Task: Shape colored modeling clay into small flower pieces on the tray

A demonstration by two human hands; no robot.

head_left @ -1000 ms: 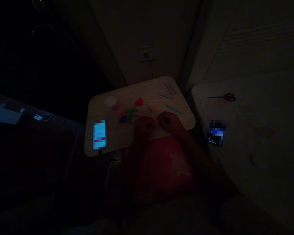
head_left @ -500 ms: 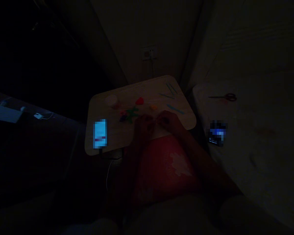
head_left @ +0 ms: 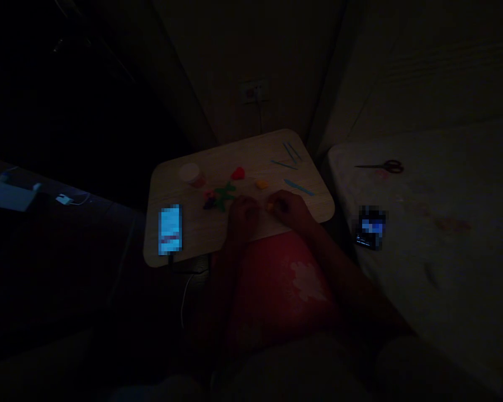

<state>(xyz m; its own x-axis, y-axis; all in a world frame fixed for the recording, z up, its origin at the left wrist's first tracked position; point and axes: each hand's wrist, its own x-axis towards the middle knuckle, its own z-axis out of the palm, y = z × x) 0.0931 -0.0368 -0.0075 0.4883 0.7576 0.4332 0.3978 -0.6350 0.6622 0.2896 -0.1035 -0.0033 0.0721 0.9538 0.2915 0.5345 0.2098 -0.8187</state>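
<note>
The room is very dark. On the small wooden table (head_left: pixel 203 237), my right hand (head_left: pixel 292 209) pinches a small orange piece of clay (head_left: pixel 270 206). My left hand (head_left: pixel 242 216) is just left of it, fingers curled; whatever is in them, if anything, is hidden. Beyond the hands lies a larger orange clay lump (head_left: pixel 261 183). Left of it are a branching green clay shape (head_left: pixel 223 197), a red clay lump (head_left: pixel 238 173) and a dark purple clay lump (head_left: pixel 209 203) with pink beside it.
A white-lidded tub (head_left: pixel 190 173) and a lit phone (head_left: pixel 170 229) occupy the table's left side. Several thin blue sticks (head_left: pixel 291 164) and a blue clay tool (head_left: pixel 298 187) lie at right. Scissors (head_left: pixel 381 166) and another lit device (head_left: pixel 371 228) rest on the pale surface beside it.
My hands have moved slightly apart from their earlier closeness. The small orange piece shows more clearly at my right fingertips. The other things keep their places.
</note>
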